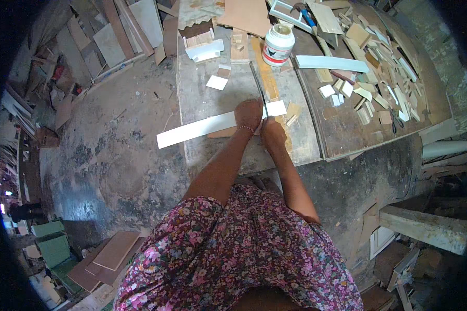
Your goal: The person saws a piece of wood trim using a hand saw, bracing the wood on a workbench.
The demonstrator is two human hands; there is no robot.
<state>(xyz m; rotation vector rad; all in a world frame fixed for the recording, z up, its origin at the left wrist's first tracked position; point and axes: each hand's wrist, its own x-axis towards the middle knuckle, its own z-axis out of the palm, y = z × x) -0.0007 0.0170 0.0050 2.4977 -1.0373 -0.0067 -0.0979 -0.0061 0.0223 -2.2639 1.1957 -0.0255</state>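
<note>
A long white strip of board (197,129) lies slantwise across the near part of the worktable. My left hand (249,113) is closed over it, towards its right end, holding it down. Just right of that, my right hand (273,133) is closed on the near end of a thin, dark saw blade (265,108). The blade crosses the strip beside my left hand, leaving a short white end to its right. My right fingers hide the blade's grip. Under the strip sits a piece of brown board (221,133). Small tan offcuts (293,110) lie right of the strip's end.
Beyond my hands stands an open white tub (278,45) with a red band. A second white strip (332,63), a hammer (307,18), pliers (397,120) and many wood scraps cover the right side. A small white assembled piece (205,50) sits far left on the table.
</note>
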